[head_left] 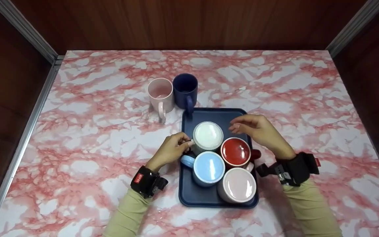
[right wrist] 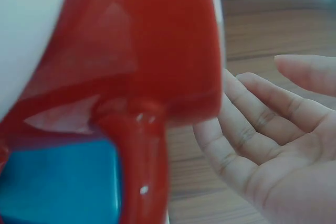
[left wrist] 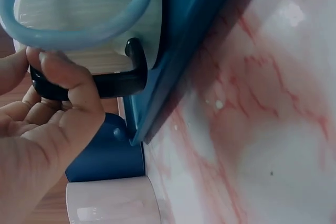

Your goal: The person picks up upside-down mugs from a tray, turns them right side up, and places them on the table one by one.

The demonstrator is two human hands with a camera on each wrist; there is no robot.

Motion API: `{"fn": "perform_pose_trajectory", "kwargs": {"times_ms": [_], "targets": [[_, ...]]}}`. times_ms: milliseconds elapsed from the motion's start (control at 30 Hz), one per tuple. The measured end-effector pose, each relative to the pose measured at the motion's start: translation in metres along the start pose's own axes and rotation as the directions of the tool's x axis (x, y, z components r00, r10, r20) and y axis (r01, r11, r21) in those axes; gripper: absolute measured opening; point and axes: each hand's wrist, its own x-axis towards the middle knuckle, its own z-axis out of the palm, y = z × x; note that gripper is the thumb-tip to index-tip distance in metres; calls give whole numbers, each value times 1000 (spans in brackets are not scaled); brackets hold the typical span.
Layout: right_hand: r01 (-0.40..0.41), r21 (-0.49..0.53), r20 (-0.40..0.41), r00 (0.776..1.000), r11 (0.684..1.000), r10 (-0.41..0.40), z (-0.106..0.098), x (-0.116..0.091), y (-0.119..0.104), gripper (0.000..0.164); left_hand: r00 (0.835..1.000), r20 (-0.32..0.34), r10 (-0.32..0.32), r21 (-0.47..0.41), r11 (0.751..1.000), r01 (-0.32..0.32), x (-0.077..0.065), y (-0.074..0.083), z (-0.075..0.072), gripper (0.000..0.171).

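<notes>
A white mug (head_left: 208,135) stands upside down on the navy tray (head_left: 215,113). My left hand (head_left: 173,148) pinches its black handle (left wrist: 118,83) between thumb and fingers. Nearer me, a light blue mug (head_left: 209,167), also bottom up, has its handle pointing left beside that hand. My right hand (head_left: 253,130) hovers over the tray's right side, fingers apart and holding nothing. Just below it is an overturned red mug (head_left: 236,151) with its handle to the right. A pale pink mug (head_left: 239,185) sits inverted at the tray's near right corner.
Past the tray's far left corner, a pink mug (head_left: 160,93) and a navy mug (head_left: 185,90) stand upright side by side, handles toward me. Dark wood panels (head_left: 189,24) enclose the marbled red-and-white table (head_left: 87,131) at the back and sides.
</notes>
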Motion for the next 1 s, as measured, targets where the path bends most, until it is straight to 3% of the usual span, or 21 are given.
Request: {"fn": "perform_pose_trajectory", "kwargs": {"times_ms": [167,433,667,833,1000], "targets": [[12,-10,12,1000,1000,-12,3,3,-6,22,1000,-23,4,18,1000,-4,1,4,1,14],[1,-16,28,1000,1000,-1,4,4,-9,24,998,-44,-54,-26,998,53,2,8,3,12],[-8,-11,27,1000,1000,9,7,2,-12,22,992,-103,-79,-45,996,74,3,12,5,16],[-12,-30,40,999,999,13,10,0,-15,22,978,-147,-148,-133,983,129,4,14,6,16],[-8,-61,53,999,998,12,13,-1,-16,22,968,-169,-188,-256,956,141,7,18,5,16]]}}
